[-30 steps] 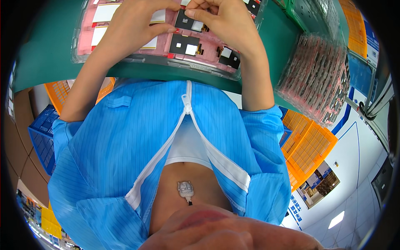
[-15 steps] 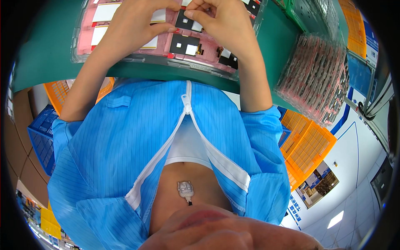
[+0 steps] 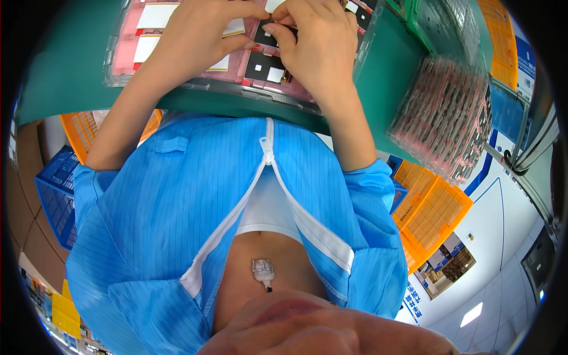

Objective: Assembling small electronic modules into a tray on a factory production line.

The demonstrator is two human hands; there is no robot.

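A clear-edged tray with a pink lining (image 3: 121, 64) lies on the green work surface, holding white flat pieces (image 3: 158, 16) and flat black parts (image 3: 265, 67) with white squares. Over its middle, my left hand (image 3: 204, 32) has its thumb and index finger spread apart, the thumb tip beside a small red tab. My right hand (image 3: 322, 44) bends over a black part in the upper row, thumb and index finger pinched close together. Whatever is between those fingertips is too small and too covered to make out. The tray's far edge is cut off by the picture.
Right of the tray stands a tall stack of similar clear trays (image 3: 441, 118). Behind it is a green-framed bin (image 3: 441, 26). Orange crates (image 3: 435, 207) stand lower right, with a blue crate (image 3: 56, 195) and another orange crate (image 3: 77, 133) at the left.
My right hand has shifted slightly left and nearer, now covering more of the tray's right side. My left hand keeps its pose, a little further right. The whole view has moved slightly.
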